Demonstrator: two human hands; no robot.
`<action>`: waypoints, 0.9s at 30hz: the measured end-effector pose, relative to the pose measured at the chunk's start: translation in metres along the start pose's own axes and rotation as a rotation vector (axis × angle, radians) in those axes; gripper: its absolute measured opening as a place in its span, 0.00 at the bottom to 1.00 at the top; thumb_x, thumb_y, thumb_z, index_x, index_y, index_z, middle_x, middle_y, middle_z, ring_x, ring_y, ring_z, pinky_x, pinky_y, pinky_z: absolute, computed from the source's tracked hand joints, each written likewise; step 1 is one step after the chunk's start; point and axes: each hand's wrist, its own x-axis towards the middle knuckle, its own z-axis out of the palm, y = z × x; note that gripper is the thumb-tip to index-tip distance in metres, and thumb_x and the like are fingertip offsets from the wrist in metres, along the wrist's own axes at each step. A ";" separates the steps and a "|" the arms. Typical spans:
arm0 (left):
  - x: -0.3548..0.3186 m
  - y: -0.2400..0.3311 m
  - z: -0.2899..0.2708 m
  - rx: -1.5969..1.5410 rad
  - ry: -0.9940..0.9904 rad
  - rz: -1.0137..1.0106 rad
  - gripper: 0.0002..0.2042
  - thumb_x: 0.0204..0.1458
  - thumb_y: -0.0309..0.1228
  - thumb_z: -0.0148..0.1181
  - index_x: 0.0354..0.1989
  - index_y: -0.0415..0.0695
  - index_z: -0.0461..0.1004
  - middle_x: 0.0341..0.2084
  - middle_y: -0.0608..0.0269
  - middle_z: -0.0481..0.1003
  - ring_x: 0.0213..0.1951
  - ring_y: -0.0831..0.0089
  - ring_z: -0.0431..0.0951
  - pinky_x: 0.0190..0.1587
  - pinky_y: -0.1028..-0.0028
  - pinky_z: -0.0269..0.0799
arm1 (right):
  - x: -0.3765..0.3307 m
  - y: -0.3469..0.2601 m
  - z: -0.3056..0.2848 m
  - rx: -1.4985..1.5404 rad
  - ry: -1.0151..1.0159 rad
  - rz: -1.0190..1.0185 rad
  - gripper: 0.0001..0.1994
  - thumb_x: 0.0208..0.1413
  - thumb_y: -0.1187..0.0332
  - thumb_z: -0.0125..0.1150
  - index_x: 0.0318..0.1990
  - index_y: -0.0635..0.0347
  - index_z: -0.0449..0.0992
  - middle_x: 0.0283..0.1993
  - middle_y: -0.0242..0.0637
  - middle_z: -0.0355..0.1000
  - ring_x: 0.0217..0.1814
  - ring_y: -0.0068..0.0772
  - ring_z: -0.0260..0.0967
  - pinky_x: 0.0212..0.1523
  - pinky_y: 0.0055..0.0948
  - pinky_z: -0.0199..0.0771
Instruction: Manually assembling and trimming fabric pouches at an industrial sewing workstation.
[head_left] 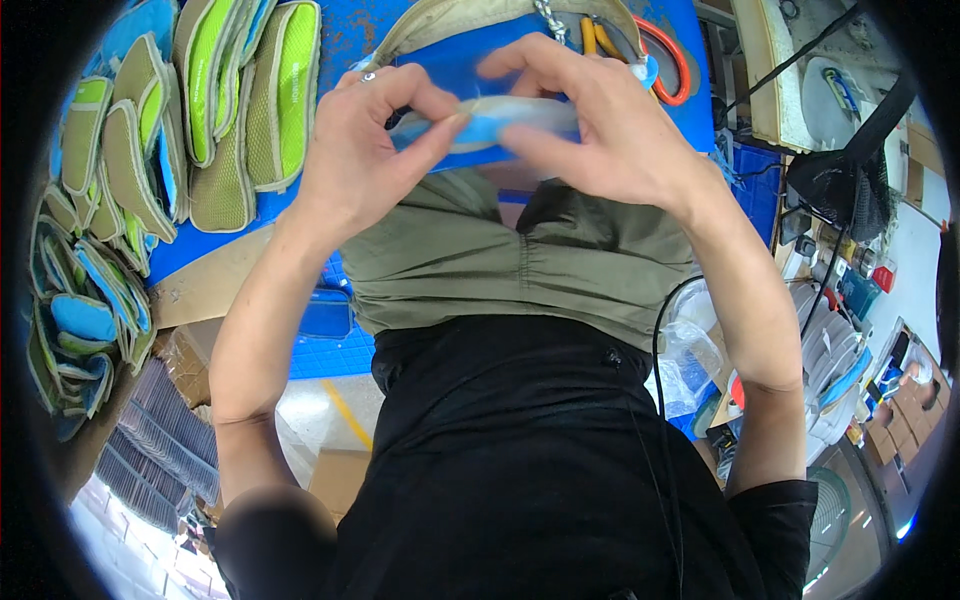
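Observation:
My left hand [365,140] and my right hand [590,125] both pinch a light blue fabric piece [490,125] with a translucent plastic strip, held above a blue table [350,35]. A ring sits on a left finger. Behind the hands lies an olive and blue pouch [470,25] with a metal chain [550,20] at its top. An olive fabric piece [500,250] drapes from the table edge over my lap.
Rows of finished green, olive and blue pouches [200,110] are stacked at the left. Orange-handled pliers [665,55] lie at the right of the table. Cardboard boxes [190,350], blue crates [325,320] and plastic bags [690,350] surround my seat.

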 end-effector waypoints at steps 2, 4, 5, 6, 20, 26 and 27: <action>0.000 0.003 -0.003 0.021 -0.078 -0.067 0.05 0.53 0.24 0.72 0.32 0.41 0.80 0.33 0.64 0.83 0.41 0.72 0.79 0.52 0.72 0.69 | 0.000 0.003 0.000 -0.038 -0.011 -0.030 0.11 0.56 0.65 0.66 0.45 0.57 0.82 0.35 0.43 0.81 0.37 0.50 0.80 0.39 0.43 0.79; 0.000 0.005 -0.005 -0.012 -0.080 -0.083 0.05 0.54 0.23 0.72 0.31 0.41 0.80 0.34 0.65 0.83 0.41 0.72 0.79 0.52 0.72 0.70 | 0.000 0.007 0.002 -0.074 -0.024 -0.062 0.11 0.57 0.64 0.67 0.46 0.56 0.83 0.36 0.43 0.81 0.37 0.50 0.80 0.39 0.42 0.79; 0.000 0.005 -0.005 -0.047 -0.083 -0.100 0.05 0.54 0.23 0.71 0.31 0.40 0.80 0.34 0.65 0.83 0.41 0.73 0.79 0.51 0.72 0.70 | 0.000 0.009 0.004 -0.053 -0.006 -0.056 0.11 0.58 0.63 0.68 0.45 0.57 0.84 0.37 0.43 0.81 0.38 0.49 0.80 0.39 0.42 0.79; 0.000 0.005 -0.006 -0.046 -0.082 -0.099 0.05 0.54 0.23 0.71 0.31 0.40 0.80 0.34 0.65 0.83 0.41 0.73 0.79 0.51 0.72 0.70 | 0.000 0.010 0.005 -0.033 0.011 -0.050 0.11 0.58 0.62 0.69 0.44 0.57 0.85 0.37 0.43 0.81 0.38 0.49 0.80 0.40 0.41 0.79; -0.001 0.010 -0.007 -0.233 -0.064 -0.095 0.10 0.56 0.21 0.72 0.42 0.40 0.76 0.33 0.68 0.80 0.40 0.82 0.80 0.47 0.78 0.75 | 0.005 -0.002 -0.001 0.120 -0.017 0.035 0.11 0.57 0.64 0.71 0.40 0.62 0.85 0.35 0.44 0.81 0.37 0.46 0.80 0.40 0.37 0.78; 0.008 0.026 -0.026 -0.072 -0.051 -0.039 0.11 0.53 0.23 0.71 0.45 0.42 0.85 0.32 0.59 0.84 0.35 0.70 0.82 0.44 0.71 0.75 | 0.010 -0.021 -0.009 0.135 -0.003 0.041 0.10 0.57 0.66 0.69 0.40 0.63 0.84 0.35 0.46 0.80 0.37 0.47 0.80 0.40 0.38 0.77; 0.010 0.031 -0.030 -0.097 -0.023 -0.038 0.09 0.53 0.22 0.71 0.43 0.41 0.86 0.32 0.60 0.84 0.36 0.69 0.82 0.43 0.71 0.75 | 0.012 -0.028 -0.013 0.140 -0.014 0.061 0.09 0.57 0.67 0.69 0.39 0.64 0.84 0.35 0.46 0.80 0.37 0.48 0.80 0.40 0.39 0.77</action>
